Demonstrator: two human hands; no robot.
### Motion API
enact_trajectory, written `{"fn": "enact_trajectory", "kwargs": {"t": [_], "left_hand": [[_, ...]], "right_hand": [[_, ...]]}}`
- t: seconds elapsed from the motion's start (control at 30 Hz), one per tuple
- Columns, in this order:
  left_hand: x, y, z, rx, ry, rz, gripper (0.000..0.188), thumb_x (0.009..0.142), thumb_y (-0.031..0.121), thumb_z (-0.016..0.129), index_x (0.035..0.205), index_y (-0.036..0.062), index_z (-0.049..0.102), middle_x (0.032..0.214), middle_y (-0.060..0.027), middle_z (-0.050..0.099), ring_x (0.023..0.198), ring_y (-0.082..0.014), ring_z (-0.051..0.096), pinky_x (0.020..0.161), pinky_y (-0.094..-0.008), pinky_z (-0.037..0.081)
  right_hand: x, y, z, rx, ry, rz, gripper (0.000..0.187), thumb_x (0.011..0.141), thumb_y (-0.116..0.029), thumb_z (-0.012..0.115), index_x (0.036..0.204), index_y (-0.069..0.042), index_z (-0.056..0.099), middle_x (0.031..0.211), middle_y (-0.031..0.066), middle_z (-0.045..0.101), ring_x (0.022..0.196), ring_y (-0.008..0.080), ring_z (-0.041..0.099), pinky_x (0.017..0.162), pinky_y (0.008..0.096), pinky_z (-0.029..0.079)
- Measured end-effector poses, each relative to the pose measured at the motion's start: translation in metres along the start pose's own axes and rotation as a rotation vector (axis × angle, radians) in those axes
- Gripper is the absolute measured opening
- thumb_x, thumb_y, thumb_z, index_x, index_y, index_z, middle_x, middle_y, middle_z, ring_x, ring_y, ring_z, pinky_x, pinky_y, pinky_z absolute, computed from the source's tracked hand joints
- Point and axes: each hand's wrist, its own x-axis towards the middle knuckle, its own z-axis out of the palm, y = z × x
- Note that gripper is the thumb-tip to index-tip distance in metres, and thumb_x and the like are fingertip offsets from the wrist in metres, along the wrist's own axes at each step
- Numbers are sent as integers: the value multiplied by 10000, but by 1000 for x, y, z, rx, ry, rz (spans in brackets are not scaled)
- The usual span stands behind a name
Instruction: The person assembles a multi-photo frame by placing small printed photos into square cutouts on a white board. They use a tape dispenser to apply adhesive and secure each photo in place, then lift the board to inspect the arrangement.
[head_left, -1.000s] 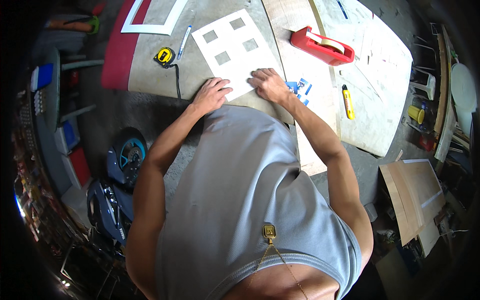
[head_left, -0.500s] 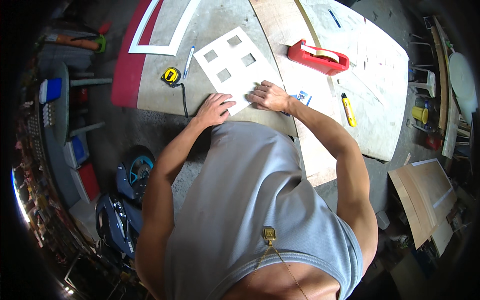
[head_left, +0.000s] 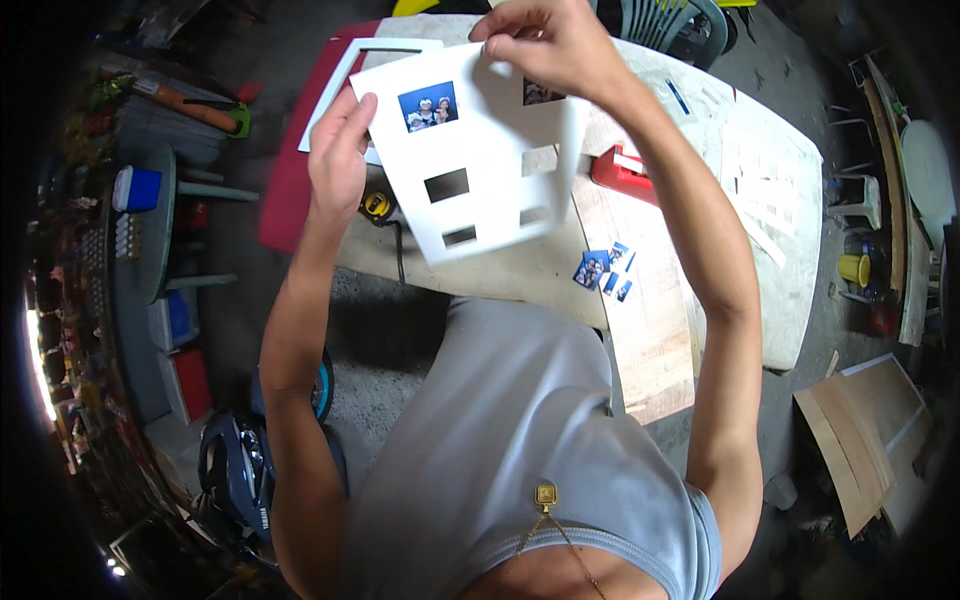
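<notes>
A white card sheet (head_left: 488, 140) with several rectangular windows is held up above the table, tilted. My left hand (head_left: 338, 160) pinches its left edge, thumb on the near face. At the top edge, my right hand (head_left: 560, 48) grips the sheet between thumb and curled fingers. One blue-toned photo (head_left: 428, 107) shows in the upper left window. Another photo (head_left: 543, 92) fills the upper right one, partly in shadow below my right hand. The lower windows hold no pictures. Several small cut photo pieces (head_left: 592, 270) lie on the wooden board to the right.
A red tape dispenser (head_left: 620, 175) stands right of the sheet, partly behind my right forearm. A yellow tape measure (head_left: 377, 206) and a white frame (head_left: 322, 115) lie to the left. Cut paper strips (head_left: 762, 235) rest at the table's right. A parked motorbike (head_left: 235, 460) stands at lower left.
Both hands have raised the white sheet from the table and turned it, so photos now show in two windows. My right hand moved up to its top edge, my left to its left edge.
</notes>
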Motion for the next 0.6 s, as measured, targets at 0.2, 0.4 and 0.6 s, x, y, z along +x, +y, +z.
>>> {"fn": "enact_trajectory", "kwargs": {"t": [0.2, 0.4, 0.6], "left_hand": [[6, 51, 15, -285, 40, -64, 357, 1029, 175, 491, 1256, -97, 530, 1193, -196, 645, 1139, -235, 626, 1028, -360, 482], [-4, 72, 34, -323, 127, -184, 375, 1020, 167, 497, 1266, -115, 513, 1233, -201, 621, 1141, -258, 626, 1046, -369, 471], [-13, 71, 29, -291, 9, -156, 331, 1009, 158, 503, 1211, -98, 555, 1172, -186, 631, 1066, -237, 640, 953, -330, 501]], "right_hand": [[2, -62, -51, -108, 154, -54, 304, 805, -197, 704, 1026, 11, 728, 925, 142, 741, 830, 198, 695, 791, 314, 538], [-64, 17, -53, 220, 705, 44, 500, 980, -433, 545, 1225, -9, 644, 1134, 143, 695, 1015, 232, 679, 909, 338, 530], [-141, -7, -6, 1039, 437, 281, 602, 1030, -462, 450, 1247, 90, 548, 1118, 152, 658, 982, 180, 634, 893, 322, 486]]}}
